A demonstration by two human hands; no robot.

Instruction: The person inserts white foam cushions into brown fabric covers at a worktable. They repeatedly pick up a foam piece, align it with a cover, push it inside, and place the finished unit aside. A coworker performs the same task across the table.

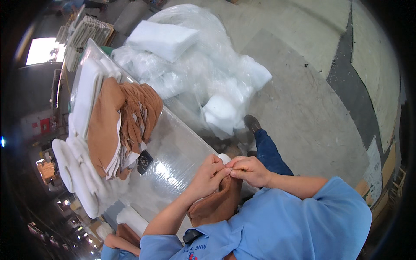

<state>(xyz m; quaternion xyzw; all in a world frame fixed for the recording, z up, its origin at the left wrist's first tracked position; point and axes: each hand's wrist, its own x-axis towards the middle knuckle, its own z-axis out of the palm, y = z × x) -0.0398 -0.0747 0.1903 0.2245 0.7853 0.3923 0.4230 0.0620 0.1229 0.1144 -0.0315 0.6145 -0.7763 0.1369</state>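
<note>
My left hand (207, 178) and my right hand (252, 171) meet in front of my chest. Fingertips and thumbs of both are pinched on the edge of a brown fabric piece (216, 203), which hangs in folds below them, against my shirt. A bit of white padding (224, 158) shows just beyond the fingers. Whether padding fills the brown piece cannot be made out. Left of my hands, a pile of brown fabric pieces (104, 130) with white undersides lies on the table (173, 149).
White padding sheets (86, 102) and rolled padding (76, 167) lie by the pile, near a small black object (145, 162). Beyond the table, a big clear plastic bag (216, 65) holds white padding blocks. Another person's arm (121, 243) is at lower left. A trousered leg (271, 149) stands below.
</note>
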